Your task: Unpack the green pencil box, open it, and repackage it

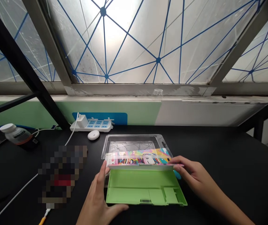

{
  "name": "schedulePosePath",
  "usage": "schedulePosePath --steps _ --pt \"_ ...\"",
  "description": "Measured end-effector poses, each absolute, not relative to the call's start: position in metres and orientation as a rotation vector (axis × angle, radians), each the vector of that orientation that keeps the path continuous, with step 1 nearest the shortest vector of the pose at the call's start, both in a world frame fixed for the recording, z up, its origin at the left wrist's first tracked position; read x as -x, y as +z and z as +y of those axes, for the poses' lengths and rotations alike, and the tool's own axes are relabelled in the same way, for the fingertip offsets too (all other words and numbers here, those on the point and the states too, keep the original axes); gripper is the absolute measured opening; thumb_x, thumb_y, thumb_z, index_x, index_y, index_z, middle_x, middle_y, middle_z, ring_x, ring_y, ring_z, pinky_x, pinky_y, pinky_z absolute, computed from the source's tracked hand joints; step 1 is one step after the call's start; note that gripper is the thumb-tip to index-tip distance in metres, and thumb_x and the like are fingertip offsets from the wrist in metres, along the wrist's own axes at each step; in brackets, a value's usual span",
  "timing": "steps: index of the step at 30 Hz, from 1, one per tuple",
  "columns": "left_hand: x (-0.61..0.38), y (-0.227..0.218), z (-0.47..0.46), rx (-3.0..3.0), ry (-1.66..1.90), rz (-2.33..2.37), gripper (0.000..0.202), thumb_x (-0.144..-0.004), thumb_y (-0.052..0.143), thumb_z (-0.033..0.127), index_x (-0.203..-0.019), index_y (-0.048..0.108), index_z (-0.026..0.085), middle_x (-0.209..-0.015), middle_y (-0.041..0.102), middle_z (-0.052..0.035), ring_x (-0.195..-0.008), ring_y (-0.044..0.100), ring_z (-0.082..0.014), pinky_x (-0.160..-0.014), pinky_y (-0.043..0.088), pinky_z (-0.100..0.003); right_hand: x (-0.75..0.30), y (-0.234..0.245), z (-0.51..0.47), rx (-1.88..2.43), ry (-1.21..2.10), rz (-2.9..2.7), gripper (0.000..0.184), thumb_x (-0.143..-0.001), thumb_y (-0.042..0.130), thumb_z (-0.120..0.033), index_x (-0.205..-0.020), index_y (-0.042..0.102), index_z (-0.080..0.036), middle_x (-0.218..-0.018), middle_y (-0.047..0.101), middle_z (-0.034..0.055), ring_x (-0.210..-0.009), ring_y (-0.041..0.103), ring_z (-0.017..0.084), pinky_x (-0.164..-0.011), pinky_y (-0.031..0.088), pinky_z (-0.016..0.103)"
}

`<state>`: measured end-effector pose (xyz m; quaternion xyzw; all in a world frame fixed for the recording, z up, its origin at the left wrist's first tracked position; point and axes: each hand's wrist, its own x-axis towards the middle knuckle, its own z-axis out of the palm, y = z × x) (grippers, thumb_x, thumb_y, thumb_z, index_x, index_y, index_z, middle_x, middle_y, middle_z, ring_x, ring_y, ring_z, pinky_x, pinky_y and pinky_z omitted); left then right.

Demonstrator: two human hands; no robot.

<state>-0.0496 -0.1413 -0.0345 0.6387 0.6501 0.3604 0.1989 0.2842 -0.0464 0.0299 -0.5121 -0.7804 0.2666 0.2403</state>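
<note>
A light green plastic case (145,187) lies opened on the black table, its inner tray facing up and its colourful patterned lid (139,158) standing up at the far edge. My left hand (98,198) grips the case's left side, thumb under the near corner. My right hand (194,176) pinches the right end of the lid with its fingertips. A clear plastic blister tray (131,142) lies just behind the case, touching it.
A white power strip (93,124) with a plugged charger sits at the back, a small white round device (93,135) beside it. A white-capped bottle (16,135) lies at far left. A white cable (14,197) crosses the table's left. A blurred patch lies left of my hand.
</note>
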Motion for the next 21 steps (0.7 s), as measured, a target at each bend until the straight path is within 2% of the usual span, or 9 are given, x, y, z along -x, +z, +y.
schedulePosePath --steps 3,6,7,9,12,14,16,19,21 --pt "0.05 -0.034 -0.143 -1.758 1.009 1.825 0.123 -0.066 0.084 0.023 -0.159 0.004 0.036 -0.144 0.054 -0.0104 -0.134 0.051 -0.0344 -0.107 0.044 -0.052 -0.285 0.025 -0.045 1.47 0.719 -2.021 0.042 -0.1 0.039 -0.053 -0.096 0.07 -0.024 -0.084 0.073 0.003 -0.072 0.068 0.021 -0.065 0.054 0.03" --pt "0.052 -0.032 -0.142 -1.704 1.033 1.825 0.121 -0.068 0.085 0.034 -0.159 0.005 0.034 -0.141 0.058 -0.011 -0.126 0.059 -0.0345 -0.101 0.05 -0.049 -0.299 0.016 -0.056 1.429 0.823 -2.094 0.034 -0.098 0.046 -0.05 -0.11 0.07 -0.028 -0.109 0.075 0.004 -0.098 0.07 0.024 -0.085 0.056 0.031" --pt "0.053 -0.031 -0.141 -1.689 1.048 1.82 0.116 -0.069 0.084 0.041 -0.158 0.01 0.033 -0.139 0.059 -0.0111 -0.122 0.062 -0.0341 -0.097 0.053 -0.047 -0.306 0.013 -0.061 1.416 0.858 -2.138 0.034 -0.097 0.049 -0.05 -0.118 0.068 -0.031 -0.119 0.072 0.0037 -0.108 0.068 0.026 -0.092 0.055 0.033" --pt "0.056 -0.028 -0.139 -1.718 1.07 1.802 0.095 -0.073 0.08 0.051 -0.152 0.03 0.03 -0.136 0.062 -0.0103 -0.117 0.065 -0.033 -0.093 0.056 -0.043 -0.318 0.006 -0.071 1.393 0.896 -2.214 0.04 -0.094 0.056 -0.05 -0.131 0.061 -0.036 -0.136 0.065 0.0025 -0.123 0.061 0.028 -0.103 0.05 0.037" --pt "0.06 -0.025 -0.135 -1.878 1.039 1.781 0.061 -0.079 0.072 0.056 -0.131 0.056 0.028 -0.13 0.065 -0.0083 -0.117 0.065 -0.0311 -0.093 0.056 -0.039 -0.325 -0.002 -0.082 1.355 0.861 -2.269 0.063 -0.083 0.071 -0.052 -0.142 0.053 -0.038 -0.147 0.055 0.0036 -0.131 0.055 0.03 -0.106 0.048 0.041" --pt "0.063 -0.026 -0.133 -1.967 1.021 1.761 0.057 -0.083 0.068 0.058 -0.13 0.058 0.028 -0.13 0.065 -0.0085 -0.117 0.065 -0.0301 -0.093 0.057 -0.038 -0.322 -0.003 -0.084 1.327 0.765 -2.275 0.07 -0.076 0.078 -0.052 -0.14 0.055 -0.036 -0.145 0.058 0.0059 -0.129 0.057 0.031 -0.105 0.05 0.041" --pt "0.065 -0.028 -0.133 -2.034 1.013 1.733 0.061 -0.086 0.063 0.06 -0.136 0.054 0.027 -0.134 0.062 -0.0096 -0.12 0.063 -0.03 -0.094 0.056 -0.039 -0.316 -0.001 -0.083 1.318 0.654 -2.256 0.062 -0.077 0.077 -0.051 -0.135 0.061 -0.034 -0.136 0.064 0.0074 -0.123 0.061 0.031 -0.102 0.053 0.041" --pt "0.067 -0.033 -0.133 -2.108 0.933 1.754 0.056 -0.09 0.06 0.054 -0.138 0.054 0.025 -0.135 0.062 -0.0106 -0.124 0.06 -0.0305 -0.096 0.055 -0.041 -0.307 0.003 -0.076 1.38 0.565 -2.203 0.036 -0.089 0.061 -0.052 -0.116 0.071 -0.03 -0.118 0.072 0.009 -0.108 0.067 0.029 -0.091 0.057 0.04" --pt "0.067 -0.036 -0.133 -2.121 0.853 1.803 0.048 -0.092 0.06 0.047 -0.134 0.058 0.024 -0.133 0.064 -0.0109 -0.124 0.059 -0.0302 -0.097 0.055 -0.042 -0.303 0.004 -0.069 1.481 0.528 -2.194 0.036 -0.096 0.049 -0.053 -0.101 0.073 -0.027 -0.101 0.074 0.0089 -0.092 0.069 0.027 -0.079 0.058 0.038"
